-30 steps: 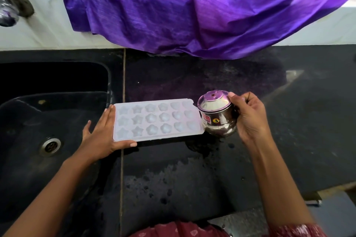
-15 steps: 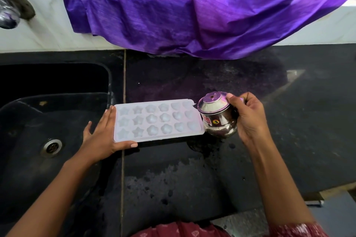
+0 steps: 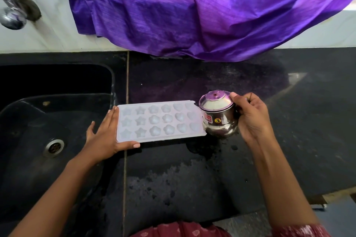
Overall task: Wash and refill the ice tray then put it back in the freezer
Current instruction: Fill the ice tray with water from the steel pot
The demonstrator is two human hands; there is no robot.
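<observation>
A white ice tray [image 3: 159,122] with star, flower and heart moulds lies flat on the black counter, just right of the sink. My left hand [image 3: 105,136] holds its left end, fingers along the short edge and thumb under the near corner. My right hand [image 3: 250,119] grips a small shiny steel pot [image 3: 217,116], tilted with its mouth towards the tray's right end and overlapping that edge. Whether water flows from it cannot be seen.
A black sink [image 3: 38,140] with a metal drain [image 3: 53,147] lies at the left, a steel tap [image 3: 11,15] above it. Purple cloth [image 3: 202,11] hangs over the white wall behind. The counter [image 3: 173,179] is wet near me.
The steel pot has tipped a little further towards the tray's right end. My left hand and the tray have stayed in place.
</observation>
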